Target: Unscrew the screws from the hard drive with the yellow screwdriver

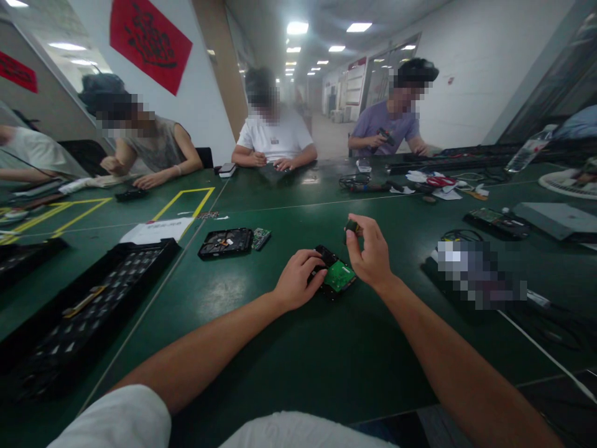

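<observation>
A black hard drive (pixel 332 274) with a green circuit board facing up lies on the table in front of me. My left hand (pixel 301 279) rests at its left side, fingers bent over the near-left edge and gripping it. Raised just above and to the right of the drive, my right hand (pixel 369 249) pinches a small dark piece (pixel 352 229) between thumb and fingers; its exact kind is too small to make out. Farther left on the table are another black drive casing (pixel 226 242) and a loose green circuit board (pixel 260 238).
A long black tray (pixel 158 256) stands at the left, beside a white paper sheet (pixel 156 230). To the right lie another drive (pixel 497 222), a grey box (pixel 555 221) and cables. A clear bottle (pixel 529 149) stands farther back. Several people sit across the green table (pixel 261 367).
</observation>
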A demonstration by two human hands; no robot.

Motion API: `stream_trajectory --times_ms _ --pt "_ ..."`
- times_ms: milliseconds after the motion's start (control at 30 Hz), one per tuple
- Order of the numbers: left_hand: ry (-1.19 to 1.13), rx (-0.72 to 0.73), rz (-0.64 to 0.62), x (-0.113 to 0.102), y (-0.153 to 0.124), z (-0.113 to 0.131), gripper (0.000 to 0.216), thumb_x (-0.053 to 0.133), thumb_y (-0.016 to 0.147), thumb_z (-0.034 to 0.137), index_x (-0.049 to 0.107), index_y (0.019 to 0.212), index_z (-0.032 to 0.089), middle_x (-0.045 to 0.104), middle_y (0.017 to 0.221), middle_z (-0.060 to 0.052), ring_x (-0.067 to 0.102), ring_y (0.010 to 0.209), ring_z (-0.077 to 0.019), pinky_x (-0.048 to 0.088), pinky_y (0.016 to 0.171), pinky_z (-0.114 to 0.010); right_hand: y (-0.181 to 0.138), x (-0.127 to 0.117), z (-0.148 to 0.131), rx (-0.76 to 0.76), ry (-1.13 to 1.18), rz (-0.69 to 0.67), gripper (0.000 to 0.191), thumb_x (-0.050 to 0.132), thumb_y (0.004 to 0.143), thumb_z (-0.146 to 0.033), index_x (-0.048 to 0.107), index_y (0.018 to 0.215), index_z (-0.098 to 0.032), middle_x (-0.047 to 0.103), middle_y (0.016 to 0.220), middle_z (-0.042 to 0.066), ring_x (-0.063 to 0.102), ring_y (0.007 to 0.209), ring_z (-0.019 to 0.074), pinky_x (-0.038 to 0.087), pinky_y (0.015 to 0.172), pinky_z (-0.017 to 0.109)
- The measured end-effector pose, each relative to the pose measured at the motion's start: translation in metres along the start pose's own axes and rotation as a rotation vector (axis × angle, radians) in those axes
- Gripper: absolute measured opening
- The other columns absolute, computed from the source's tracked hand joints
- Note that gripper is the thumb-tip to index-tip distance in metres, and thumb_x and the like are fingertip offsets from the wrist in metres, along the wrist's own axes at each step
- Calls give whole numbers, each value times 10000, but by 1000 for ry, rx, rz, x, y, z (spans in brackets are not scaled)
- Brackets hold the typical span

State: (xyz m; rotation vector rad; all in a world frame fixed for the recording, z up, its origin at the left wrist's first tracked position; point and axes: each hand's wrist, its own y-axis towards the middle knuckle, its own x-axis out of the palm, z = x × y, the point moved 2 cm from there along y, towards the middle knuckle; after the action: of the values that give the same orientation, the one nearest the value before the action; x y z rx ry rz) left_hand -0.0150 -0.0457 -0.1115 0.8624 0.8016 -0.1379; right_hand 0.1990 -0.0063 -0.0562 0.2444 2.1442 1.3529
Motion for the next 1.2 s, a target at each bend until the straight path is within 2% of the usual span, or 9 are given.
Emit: stream_trajectory --times_ms 67,167,233,333,467,633,700,900,1200 --pt "70 -116 117 -1 0 -7 223 604 1036 298 640 1242 220 577 1394 -158 567 1339 -314 517 1105 -531 1 0 -1 6 -18 6 395 589 1032 -280 575 1427 -268 619 1247 128 644 1136 285 614 928 494" --pt "128 -274 196 0 -1 -20 292 609 1029 318 605 1292 190 497 1458 -186 514 1415 -341 474 1159 -566 4 -4 1 24 -42 18 355 659 1005 -321 627 1357 -292 592 1161 96 660 1010 253 623 866 457" --pt "126 -362 186 2 -1 -29 310 587 1044 351 597 1294 168 508 1437 -196 536 1406 -342 476 1162 -562 7 -7 3 30 -43 22 319 675 997 -321 647 1314 -303 596 1122 78 663 972 243 620 850 443" --pt "100 -374 154 6 -1 -36 323 558 1065 399 602 1302 183 561 1434 -178 597 1363 -321 512 1127 -524 12 -10 5 32 -30 11 294 674 989 -290 655 1283 -295 614 1107 72 662 960 238 614 831 422" --pt "45 -382 94 10 2 -38 370 521 1090 458 587 1352 206 745 1181 -123 719 1151 -299 566 1012 -492 14 -11 4 33 -2 -24 286 662 990 -269 651 1275 -284 628 1129 78 666 945 230 611 827 409" --pt "63 -509 30 12 7 -33 353 491 1093 480 614 1301 222 762 1207 -107 709 1172 -298 537 1039 -475 13 -12 4 34 13 -25 282 645 1001 -261 642 1282 -275 625 1133 79 668 947 224 605 863 420" --pt "77 -561 42 12 8 -31 345 485 1090 483 616 1275 223 763 1173 -106 722 1117 -290 554 987 -453 12 -13 6 43 15 -25 289 644 1003 -261 640 1291 -281 620 1145 82 667 960 225 609 854 413" --pt "83 -489 -16 12 10 -29 373 520 1069 500 593 1314 228 745 1166 -99 688 1114 -295 548 982 -469 8 -15 9 51 59 -19 336 642 1006 -222 620 1334 -294 612 1176 91 657 1058 239 626 844 401" --pt "80 -437 -75 10 11 -29 372 501 1082 479 613 1322 219 703 1251 -106 634 1181 -296 529 1032 -478 8 -11 12 29 59 26 448 695 963 -165 605 1386 -284 636 1156 91 674 988 230 645 799 416"
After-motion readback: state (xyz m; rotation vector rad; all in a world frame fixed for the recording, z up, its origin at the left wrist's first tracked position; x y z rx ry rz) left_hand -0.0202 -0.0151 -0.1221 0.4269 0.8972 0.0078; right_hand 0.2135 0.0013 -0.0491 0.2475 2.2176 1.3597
